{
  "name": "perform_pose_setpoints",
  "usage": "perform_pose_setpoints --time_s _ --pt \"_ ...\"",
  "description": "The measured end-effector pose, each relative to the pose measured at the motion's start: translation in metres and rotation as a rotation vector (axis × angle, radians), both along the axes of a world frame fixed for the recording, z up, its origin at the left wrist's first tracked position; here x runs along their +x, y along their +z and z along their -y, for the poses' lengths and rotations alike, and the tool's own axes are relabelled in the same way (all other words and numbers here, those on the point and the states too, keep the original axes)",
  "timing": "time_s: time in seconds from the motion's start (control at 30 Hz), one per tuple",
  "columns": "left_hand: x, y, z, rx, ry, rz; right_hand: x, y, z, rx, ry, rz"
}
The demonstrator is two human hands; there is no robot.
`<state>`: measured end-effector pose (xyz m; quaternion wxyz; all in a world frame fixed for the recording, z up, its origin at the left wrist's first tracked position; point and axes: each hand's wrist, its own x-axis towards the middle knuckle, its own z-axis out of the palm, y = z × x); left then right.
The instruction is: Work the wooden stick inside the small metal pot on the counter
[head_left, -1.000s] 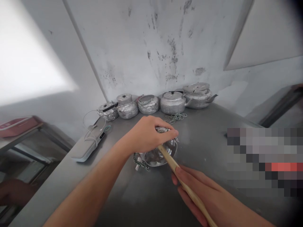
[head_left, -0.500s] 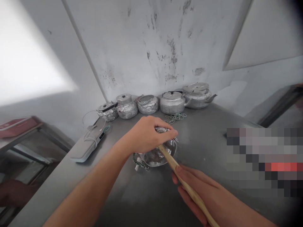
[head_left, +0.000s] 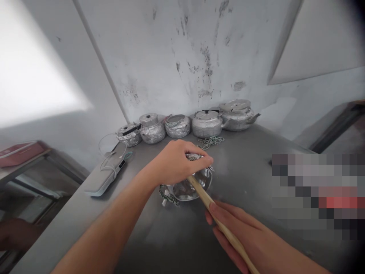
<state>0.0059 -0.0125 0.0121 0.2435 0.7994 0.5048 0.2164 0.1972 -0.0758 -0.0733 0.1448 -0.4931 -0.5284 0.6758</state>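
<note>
My left hand (head_left: 182, 161) is closed at the far rim of a small dented silver metal pot (head_left: 188, 192), thumb and fingers pinching near its top edge. The pot's opening faces up toward me, and its far side is partly covered by that hand. A green-and-white braided cord (head_left: 169, 196) lies against the pot's left side. Wrapped around a pale wooden stick (head_left: 232, 236) is my right hand (head_left: 242, 232). The stick slants up from the lower right, its far end at the pot's opening under my left hand; its tip is hidden.
Several silver kettles and pots, including a lidded kettle (head_left: 207, 123), line the back of the grey table (head_left: 245, 171) by the wall. A coiled cord (head_left: 211, 142) lies before them. To the left are a flat grey device (head_left: 104, 179) with a cable and a pink crate (head_left: 21, 153).
My right hand and the wooden stick have shifted slightly left. My left hand keeps its grip on the pot, which stays in nearly the same place.
</note>
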Motion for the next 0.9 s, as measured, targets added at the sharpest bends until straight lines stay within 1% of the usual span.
perform_pose_setpoints --time_s 0.23,0.57,0.9 --pt "0.0 -0.0011 -0.0003 -0.001 0.008 -0.001 -0.0003 -0.0016 0.0011 0.005 0.002 -0.007" --pt "-0.0004 -0.001 -0.0004 0.003 0.004 -0.002 0.0006 0.0041 0.0011 -0.012 -0.02 0.008" --pt "0.0007 0.0 -0.0001 -0.005 0.004 0.0 -0.0014 0.0012 0.0003 -0.033 -0.024 -0.01"
